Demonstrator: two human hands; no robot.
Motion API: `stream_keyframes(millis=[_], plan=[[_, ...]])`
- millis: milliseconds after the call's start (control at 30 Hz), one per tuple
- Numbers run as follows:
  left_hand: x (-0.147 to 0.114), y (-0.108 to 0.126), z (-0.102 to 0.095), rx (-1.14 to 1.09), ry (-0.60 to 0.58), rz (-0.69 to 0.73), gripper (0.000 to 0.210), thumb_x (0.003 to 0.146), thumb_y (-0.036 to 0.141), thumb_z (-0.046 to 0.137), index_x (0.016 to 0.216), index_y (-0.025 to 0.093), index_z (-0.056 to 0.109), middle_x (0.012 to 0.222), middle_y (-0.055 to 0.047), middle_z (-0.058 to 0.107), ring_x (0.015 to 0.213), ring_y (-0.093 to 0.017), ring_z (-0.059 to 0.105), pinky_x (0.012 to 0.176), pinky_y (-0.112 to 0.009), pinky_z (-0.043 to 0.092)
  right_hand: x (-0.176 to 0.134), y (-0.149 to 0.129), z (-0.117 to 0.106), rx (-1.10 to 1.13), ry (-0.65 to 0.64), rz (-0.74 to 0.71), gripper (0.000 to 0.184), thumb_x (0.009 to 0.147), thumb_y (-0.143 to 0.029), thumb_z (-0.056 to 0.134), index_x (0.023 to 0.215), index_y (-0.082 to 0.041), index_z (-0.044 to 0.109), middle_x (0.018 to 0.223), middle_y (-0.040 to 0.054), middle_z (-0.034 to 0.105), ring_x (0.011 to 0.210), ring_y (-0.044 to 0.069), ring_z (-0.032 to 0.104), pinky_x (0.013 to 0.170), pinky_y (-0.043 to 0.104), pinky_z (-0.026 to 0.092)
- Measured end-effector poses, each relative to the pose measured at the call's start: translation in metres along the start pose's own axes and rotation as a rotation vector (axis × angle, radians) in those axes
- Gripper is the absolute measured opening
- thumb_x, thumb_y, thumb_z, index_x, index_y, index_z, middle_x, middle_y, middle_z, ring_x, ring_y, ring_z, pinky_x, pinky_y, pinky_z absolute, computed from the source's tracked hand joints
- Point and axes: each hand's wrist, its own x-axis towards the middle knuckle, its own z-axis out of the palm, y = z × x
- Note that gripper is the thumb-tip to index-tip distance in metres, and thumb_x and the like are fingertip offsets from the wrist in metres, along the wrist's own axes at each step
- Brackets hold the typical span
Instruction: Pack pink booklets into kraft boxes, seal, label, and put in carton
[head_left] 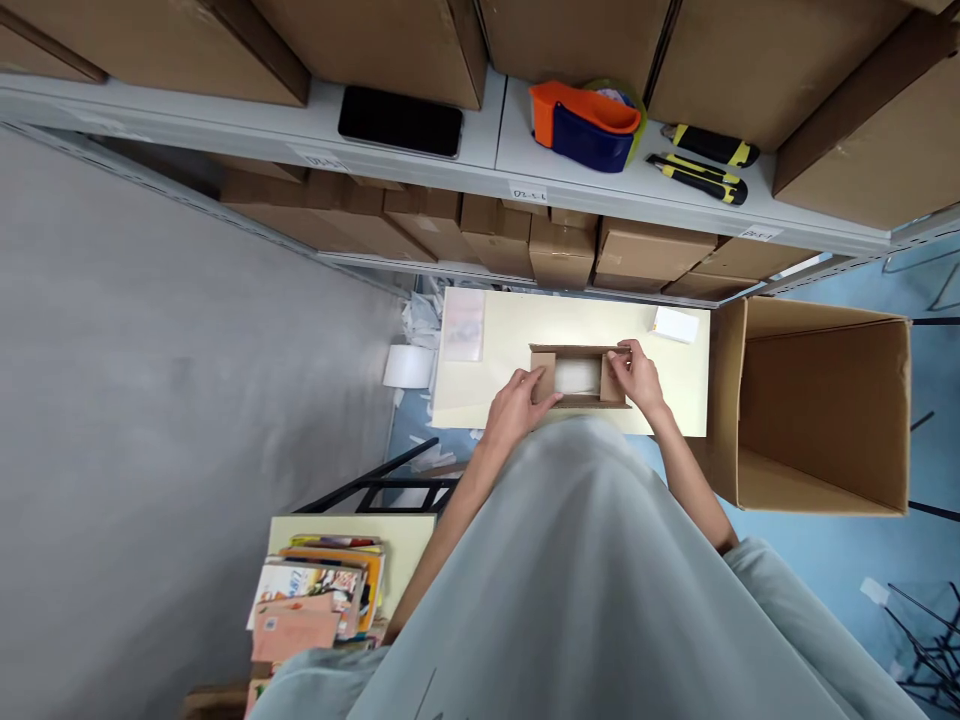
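Observation:
A small brown cardboard box (pixel 544 378) stands on the pale yellow table, its top open and its short end flaps showing. Through the opening a whitish surface (pixel 577 377) shows; I cannot tell whether it is something inside or the table below. My left hand (pixel 516 405) grips the box's left end, the thumb along the near edge and the fingers by the left flap. At the other end, my right hand (pixel 637 378) is closed on the right flap and far corner. Behind it on the table lies a small white box (pixel 676 324).
The table (pixel 510 325) carries a pale sheet (pixel 463 325) at its left. A large open carton (pixel 821 410) stands right. Above runs a shelf (pixel 480 165) with a phone (pixel 401 122), a tape dispenser (pixel 585 125) and utility knives (pixel 705 165). Magazines (pixel 322 590) lie lower left.

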Motion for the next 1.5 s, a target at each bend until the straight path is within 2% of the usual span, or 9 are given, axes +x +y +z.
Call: stream_keyframes(millis=[167, 267, 400, 533, 700, 900, 1167, 1400, 1500], plan=[[-0.004, -0.002, 0.006, -0.115, -0.039, 0.061, 0.044, 0.103, 0.044, 0.072, 0.141, 0.021, 0.071, 0.123, -0.011, 0.074, 0.106, -0.026, 0.074, 0.1, -0.037, 0.058, -0.013, 0.007, -0.013, -0.002, -0.015, -0.059, 0.049, 0.108, -0.064, 0.051, 0.126, -0.025, 0.075, 0.107, 0.0089, 0.082, 0.089, 0.026, 0.077, 0.091, 0.042, 0.061], [-0.005, -0.011, 0.003, -0.223, 0.014, -0.001, 0.031, 0.101, 0.026, 0.064, 0.13, 0.022, 0.074, 0.126, -0.01, 0.077, 0.099, -0.022, 0.076, 0.098, -0.036, 0.06, -0.022, 0.022, -0.017, -0.044, -0.024, -0.092, 0.051, 0.103, -0.063, 0.06, 0.13, -0.024, 0.079, 0.12, 0.0114, 0.077, 0.087, 0.023, 0.074, 0.093, 0.044, 0.063], [-0.002, -0.025, 0.0, -0.371, 0.102, -0.139, 0.03, 0.092, 0.012, 0.055, 0.112, 0.022, 0.074, 0.12, -0.007, 0.08, 0.094, -0.018, 0.079, 0.094, -0.033, 0.063, -0.029, 0.041, -0.01, -0.027, -0.014, -0.081, 0.05, 0.102, -0.059, 0.063, 0.135, -0.024, 0.078, 0.124, 0.0121, 0.071, 0.095, 0.024, 0.074, 0.095, 0.045, 0.064], [0.005, -0.032, 0.0, -0.465, 0.189, -0.219, 0.027, 0.086, 0.015, 0.06, 0.11, 0.021, 0.073, 0.116, -0.008, 0.081, 0.092, -0.019, 0.08, 0.092, -0.034, 0.064, -0.033, 0.05, -0.006, 0.066, -0.063, -0.076, 0.055, 0.103, -0.061, 0.063, 0.144, -0.025, 0.072, 0.141, 0.0146, 0.066, 0.11, 0.026, 0.073, 0.098, 0.046, 0.065], [0.011, -0.03, -0.004, -0.575, 0.238, -0.238, 0.038, 0.083, 0.014, 0.06, 0.118, 0.021, 0.072, 0.114, -0.01, 0.081, 0.089, -0.018, 0.079, 0.093, -0.036, 0.065, -0.034, 0.052, -0.011, 0.079, -0.191, -0.106, 0.076, 0.089, -0.061, 0.084, 0.155, -0.03, 0.064, 0.154, 0.0142, 0.061, 0.125, 0.028, 0.069, 0.106, 0.048, 0.063], [0.011, -0.032, -0.005, -0.559, 0.228, -0.224, 0.043, 0.081, 0.014, 0.058, 0.122, 0.021, 0.072, 0.121, -0.011, 0.08, 0.095, -0.018, 0.08, 0.09, -0.034, 0.066, -0.028, 0.053, -0.003, 0.077, -0.033, -0.081, 0.049, 0.096, -0.053, 0.073, 0.138, -0.028, 0.071, 0.141, 0.0111, 0.069, 0.102, 0.023, 0.072, 0.1, 0.046, 0.063], [0.014, -0.038, 0.0, -0.52, 0.212, -0.195, 0.045, 0.081, 0.012, 0.058, 0.122, 0.02, 0.072, 0.129, -0.012, 0.077, 0.101, -0.019, 0.079, 0.093, -0.036, 0.066, -0.022, 0.049, 0.004, 0.05, 0.011, -0.073, 0.048, 0.095, -0.051, 0.071, 0.136, -0.028, 0.068, 0.14, 0.0119, 0.069, 0.097, 0.023, 0.07, 0.094, 0.045, 0.064], [0.018, -0.042, 0.0, -0.531, 0.193, -0.209, 0.036, 0.089, 0.023, 0.068, 0.124, 0.021, 0.072, 0.13, -0.011, 0.078, 0.089, -0.017, 0.075, 0.086, -0.033, 0.064, -0.022, 0.049, 0.009, 0.057, 0.023, -0.041, 0.053, 0.097, -0.053, 0.068, 0.143, -0.027, 0.063, 0.147, 0.0138, 0.066, 0.103, 0.024, 0.069, 0.093, 0.043, 0.062], [0.019, -0.047, 0.004, -0.537, 0.203, -0.22, 0.033, 0.095, 0.026, 0.062, 0.126, 0.02, 0.072, 0.125, -0.012, 0.079, 0.082, -0.016, 0.075, 0.086, -0.034, 0.064, -0.02, 0.051, 0.011, 0.066, 0.027, -0.042, 0.055, 0.098, -0.053, 0.066, 0.145, -0.025, 0.062, 0.148, 0.015, 0.065, 0.105, 0.024, 0.069, 0.091, 0.04, 0.062]])
